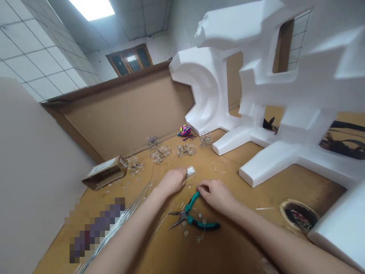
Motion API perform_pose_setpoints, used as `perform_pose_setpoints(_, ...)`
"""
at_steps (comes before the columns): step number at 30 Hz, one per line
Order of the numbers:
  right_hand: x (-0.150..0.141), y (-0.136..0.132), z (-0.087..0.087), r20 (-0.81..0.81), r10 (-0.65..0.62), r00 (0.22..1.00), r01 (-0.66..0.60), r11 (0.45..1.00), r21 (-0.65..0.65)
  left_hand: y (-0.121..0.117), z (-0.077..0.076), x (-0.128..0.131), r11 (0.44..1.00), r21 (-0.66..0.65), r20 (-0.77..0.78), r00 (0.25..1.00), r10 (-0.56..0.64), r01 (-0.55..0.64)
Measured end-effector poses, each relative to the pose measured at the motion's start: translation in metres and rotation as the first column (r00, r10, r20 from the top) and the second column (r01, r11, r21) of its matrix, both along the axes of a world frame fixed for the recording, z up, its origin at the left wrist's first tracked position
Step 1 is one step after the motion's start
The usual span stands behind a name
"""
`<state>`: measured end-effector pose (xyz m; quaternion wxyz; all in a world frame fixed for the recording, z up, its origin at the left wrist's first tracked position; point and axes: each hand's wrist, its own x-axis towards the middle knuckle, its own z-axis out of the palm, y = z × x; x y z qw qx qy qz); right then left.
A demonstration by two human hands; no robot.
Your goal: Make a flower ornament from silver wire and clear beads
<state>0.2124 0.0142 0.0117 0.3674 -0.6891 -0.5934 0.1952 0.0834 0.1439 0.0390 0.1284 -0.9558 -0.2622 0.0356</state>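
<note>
My left hand (174,181) rests low over the table, its fingers drawn together at the left end of a small pile of short, shiny strips (191,171). Whether it grips one of them is hidden. Thumb and fingers of my right hand (216,193) are pinched by the upper handle tip of the pliers; what they hold, if anything, is too small to make out. Those long-nose pliers (186,214) with green handles lie opened on the table. Around their handles are a thin wire and clear beads (186,233). A thin wire ring (219,166) lies beyond my right hand.
A large white foam packing piece (228,140) stands on the right. Several clusters of wire and clear beads (161,154) line the back beside a colourful toy (185,130). At left are an opened cardboard box (105,173) and long wires (114,224). A round hole (285,207) holds scraps.
</note>
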Motion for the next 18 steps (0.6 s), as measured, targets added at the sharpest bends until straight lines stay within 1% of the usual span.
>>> perform_pose_setpoints(4, 0.002, 0.002, 0.0, -0.01, -0.026, 1.0, 0.026, 0.998, 0.066, -0.008, 0.01, -0.007, 1.0, 0.02, 0.011, 1.0, -0.003, 0.003)
perform_pose_setpoints(8, 0.004, 0.0, 0.002, 0.029, -0.041, 0.999, 0.037, 0.99, 0.134, -0.022, 0.019, -0.011, 0.999, 0.02, -0.008, 0.999, -0.04, 0.04)
perform_pose_setpoints(11, 0.002, -0.005, 0.005, 0.178, -0.014, 0.984, -0.02, 0.983, 0.184, -0.038, 0.02, -0.01, 0.997, 0.017, -0.033, 0.996, -0.079, 0.08)
perform_pose_setpoints(14, -0.001, -0.009, 0.008, 0.37, 0.014, 0.929, -0.086, 0.98, 0.179, -0.054, 0.019, -0.006, 0.994, 0.026, -0.052, 0.993, -0.102, 0.104)
perform_pose_setpoints(16, -0.001, -0.01, 0.008, 0.414, 0.031, 0.91, -0.099, 0.985, 0.143, -0.064, 0.02, -0.003, 0.991, 0.041, -0.049, 0.991, -0.127, 0.129)
perform_pose_setpoints(18, 0.0, -0.01, 0.008, 0.413, 0.045, 0.909, -0.104, 0.987, 0.12, -0.072, 0.022, -0.001, 0.987, 0.06, -0.036, 0.989, -0.145, 0.147)
